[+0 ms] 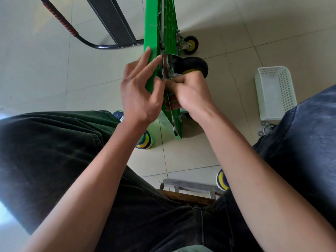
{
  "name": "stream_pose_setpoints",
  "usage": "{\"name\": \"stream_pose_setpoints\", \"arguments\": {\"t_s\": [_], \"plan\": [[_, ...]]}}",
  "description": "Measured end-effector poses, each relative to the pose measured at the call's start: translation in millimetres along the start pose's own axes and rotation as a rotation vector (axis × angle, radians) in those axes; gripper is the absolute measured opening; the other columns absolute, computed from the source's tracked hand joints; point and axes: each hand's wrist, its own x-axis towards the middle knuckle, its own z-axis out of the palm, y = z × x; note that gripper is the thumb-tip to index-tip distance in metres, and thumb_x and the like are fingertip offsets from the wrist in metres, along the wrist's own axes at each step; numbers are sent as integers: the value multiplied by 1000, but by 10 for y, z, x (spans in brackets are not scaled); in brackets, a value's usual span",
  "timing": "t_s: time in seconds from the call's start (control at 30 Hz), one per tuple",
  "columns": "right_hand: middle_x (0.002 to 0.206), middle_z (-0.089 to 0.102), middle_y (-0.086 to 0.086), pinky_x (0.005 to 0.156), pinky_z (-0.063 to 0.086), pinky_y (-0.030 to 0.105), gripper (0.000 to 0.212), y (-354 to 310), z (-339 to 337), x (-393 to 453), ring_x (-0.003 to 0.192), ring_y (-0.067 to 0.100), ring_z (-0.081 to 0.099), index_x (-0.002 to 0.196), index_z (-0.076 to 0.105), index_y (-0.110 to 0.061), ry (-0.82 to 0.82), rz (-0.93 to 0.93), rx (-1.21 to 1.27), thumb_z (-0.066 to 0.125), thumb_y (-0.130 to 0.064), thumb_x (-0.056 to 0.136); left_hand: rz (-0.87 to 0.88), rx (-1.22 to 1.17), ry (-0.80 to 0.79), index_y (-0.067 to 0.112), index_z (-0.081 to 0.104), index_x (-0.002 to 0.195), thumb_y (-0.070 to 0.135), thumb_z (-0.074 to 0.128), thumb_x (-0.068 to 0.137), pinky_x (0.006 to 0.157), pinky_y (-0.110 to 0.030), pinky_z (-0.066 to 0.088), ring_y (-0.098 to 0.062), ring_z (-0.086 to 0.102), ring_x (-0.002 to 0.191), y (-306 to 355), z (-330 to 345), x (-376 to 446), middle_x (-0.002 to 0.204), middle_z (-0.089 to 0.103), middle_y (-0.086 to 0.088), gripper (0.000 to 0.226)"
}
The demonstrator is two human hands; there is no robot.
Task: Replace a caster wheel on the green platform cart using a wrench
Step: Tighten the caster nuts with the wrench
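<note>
Two hands at work on the green platform cart [154,73], which stands on its edge on the tiled floor between my knees, underside facing right. My left hand [140,91] lies against the cart's smooth face, fingers long and spread, two fingertips [148,49] reaching up along the near edge; it grips nothing. My right hand [189,91] is on the cart's underside, fingers curled in tight at the metal bracket of the caster wheel [192,67]. I cannot tell whether they pinch a nut, the plate or the tool. That wheel, black tyre with yellow hub, juts out rightward from the cart just above the right hand.

Wrench [171,113]: thin and silver, running down the cart's underside from under the right hand, its ring end hanging near the cart's lower corner.

Second caster [190,43] mounted higher on the cart. Black folding handle [87,41] with a red grip sits left of the cart's top. White perforated basket [274,91] lies on the floor well right of the cart; a loose metal caster plate [265,129] just below the basket.
</note>
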Motion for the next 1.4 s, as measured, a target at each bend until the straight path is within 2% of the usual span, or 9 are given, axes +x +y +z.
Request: {"name": "stream_pose_setpoints", "arguments": {"t_s": [0.07,0.23,0.47,0.6,0.7,0.8,1.03,1.3,1.4], "plan": [[79,77,16,63,64,46,20,-98,-54,21,67,31,76,93,77,1,-54,74,77,75,-19,92,-6,-5,-2,12,69,131,22,50,88,107,-33,47,-20,53,129,1,-5,1,146,58,-10,48],[74,71,14,51,53,27,15,-222,-199,77,56,21,66,100,72,3,-150,139,160,72,-10,93,-19,-15,-21,14,67,133,23,50,88,107,-34,47,-19,51,130,18,-15,4,147,56,-9,49],[82,72,15,54,59,34,15,-207,-281,43,58,23,69,103,71,0,-169,156,-11,71,-12,94,-39,-34,-52,18,64,137,24,51,87,107,-41,48,-16,49,132,32,-63,19,149,55,-6,52],[93,77,6,59,63,39,15,-23,-290,-35,66,21,73,107,77,-13,-24,3,-231,72,-18,94,-44,-22,-79,14,59,142,26,51,90,113,-41,44,-16,46,139,13,-92,28,151,52,-5,54],[102,78,-5,81,61,35,23,190,-189,-66,83,12,74,116,77,-19,162,-223,-316,72,-19,94,-50,-14,-96,11,57,144,27,49,95,118,-40,39,-16,42,144,-3,-110,19,153,50,-6,51],[113,76,-4,95,57,35,27,333,-86,-77,103,10,71,121,75,-16,227,-369,-287,68,-13,94,-32,-16,-104,9,57,143,24,51,99,118,-43,40,-18,43,145,-36,-137,-23,153,50,-8,47],[106,78,1,85,59,40,25,426,96,-19,98,16,73,116,77,-13,317,-446,-308,65,-13,94,30,31,-89,5,61,138,20,56,99,113,-45,45,-24,50,140,-60,-187,-95,148,54,-14,42],[99,79,1,82,60,47,22,359,192,-10,93,18,74,109,79,-11,303,-353,-191,69,-15,90,99,139,-138,4,66,133,16,58,99,113,-24,41,-26,55,134,9,-288,-50,145,57,-15,37],[94,79,1,79,59,46,18,313,196,-21,86,17,72,106,80,-12,266,-296,-167,72,-13,90,120,179,-204,3,64,135,19,59,98,114,-27,41,-27,55,135,11,-356,-13,146,55,-17,40]]}}
